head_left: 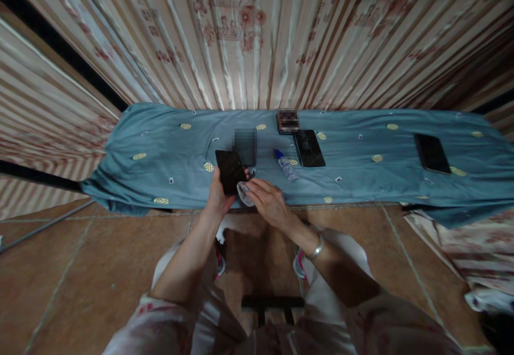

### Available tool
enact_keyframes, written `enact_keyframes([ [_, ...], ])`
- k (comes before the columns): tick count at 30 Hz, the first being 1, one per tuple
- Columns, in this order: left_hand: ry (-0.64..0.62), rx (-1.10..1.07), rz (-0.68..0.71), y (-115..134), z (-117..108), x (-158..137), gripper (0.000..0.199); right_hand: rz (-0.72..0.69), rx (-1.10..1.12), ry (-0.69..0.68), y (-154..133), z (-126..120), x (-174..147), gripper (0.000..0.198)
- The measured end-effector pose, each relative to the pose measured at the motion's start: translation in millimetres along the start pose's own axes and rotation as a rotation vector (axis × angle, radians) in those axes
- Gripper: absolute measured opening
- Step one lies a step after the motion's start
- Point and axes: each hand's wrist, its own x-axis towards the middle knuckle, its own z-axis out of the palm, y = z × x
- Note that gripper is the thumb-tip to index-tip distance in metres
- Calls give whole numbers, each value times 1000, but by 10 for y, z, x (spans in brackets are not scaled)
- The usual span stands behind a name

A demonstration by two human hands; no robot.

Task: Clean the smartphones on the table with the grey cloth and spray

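Observation:
A black smartphone [230,172] is gripped by my left hand [219,194], its dark face turned up toward me over the front edge of the bench. Between the fingers of my right hand [269,199] is a thin whitish wipe [244,194], held at the phone's lower right corner. Just behind the phone lies a dark flat rectangular item [246,149], partly blurred out. A small clear bottle with a blue cap [286,166] rests on its side to the right of my hands.
A blue patterned cloth [353,178] covers the long bench. On it lie a black phone with a marked screen [309,148], a small blurred box [288,121] and, far right, another dark phone [432,153]. Patterned curtains [241,66] hang behind; tiled floor [120,269] lies below.

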Motion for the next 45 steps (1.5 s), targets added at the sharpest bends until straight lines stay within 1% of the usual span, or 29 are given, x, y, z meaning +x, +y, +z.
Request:
enact_keyframes([
  [4,21,-11,-2,-44,7,18,68,-96,-124,-30,-51,-25,12,29],
  [8,53,-18,-21,-85,23,7,67,-144,-139,-25,-101,-5,19,29],
  [11,59,-4,-78,-117,21,-14,69,-159,-121,-24,-140,27,17,30],
  [14,54,13,-122,-152,0,-18,73,-134,-98,-36,-174,44,18,31],
  [18,47,6,-94,-182,-27,-7,70,-85,-66,-66,-191,51,26,34],
  [22,52,31,-115,-219,4,-49,72,-76,-65,-35,-140,83,50,36],
  [24,56,42,-111,-256,42,-95,67,-56,-72,-11,-87,105,83,36],
  [27,56,44,-77,-324,105,-168,54,7,-80,27,-3,113,156,37],
  [31,18,48,-84,-366,149,-217,51,50,-89,83,33,52,216,39],
  [33,22,58,-81,-342,137,-207,52,27,-85,80,0,19,201,39],
  [35,43,67,-60,-294,102,-175,53,-33,-74,42,-56,7,159,39],
  [38,46,78,-82,-213,27,-109,66,-125,-60,-15,-139,35,80,43],
  [41,24,91,-132,-180,-40,-66,76,-164,-91,-52,-175,81,22,50],
  [44,12,108,-105,-219,-73,-73,70,-170,-119,-67,-147,105,12,53],
  [45,17,105,-75,-243,-71,-84,65,-164,-125,-60,-127,106,20,53],
])
